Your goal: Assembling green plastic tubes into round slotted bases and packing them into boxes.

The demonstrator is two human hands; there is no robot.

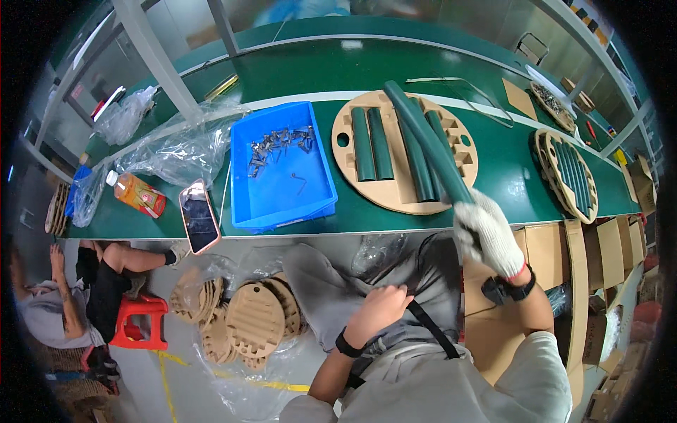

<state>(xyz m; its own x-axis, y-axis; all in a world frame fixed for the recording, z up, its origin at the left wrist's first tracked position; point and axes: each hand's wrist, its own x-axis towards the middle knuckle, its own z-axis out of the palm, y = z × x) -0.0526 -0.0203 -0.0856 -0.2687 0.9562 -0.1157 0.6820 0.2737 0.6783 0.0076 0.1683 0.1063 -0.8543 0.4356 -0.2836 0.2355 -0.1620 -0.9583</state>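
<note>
My right hand (pixel 488 234), in a white knit glove, is closed around the near end of a long dark green tube (pixel 430 141). The tube slants up and away over a round tan molded tray (pixel 388 194). Several more green tubes (pixel 362 144) lie in that tray's grooves, some partly hidden under the held one. My bare left hand (pixel 383 307) is low in front of my lap, beside a black strap (pixel 431 328). Its fingers are curled in, and whatever they may hold is hidden.
Left of the tray stands a blue bin (pixel 282 204) with small metal parts. A phone (pixel 199 217), bottle (pixel 139 194) and plastic bags (pixel 183 144) are further left. Stacked trays with tubes (pixel 568 176) sit right. Below are cardboard boxes (pixel 543 254), loose trays (pixel 255 321) and a seated person (pixel 60 303).
</note>
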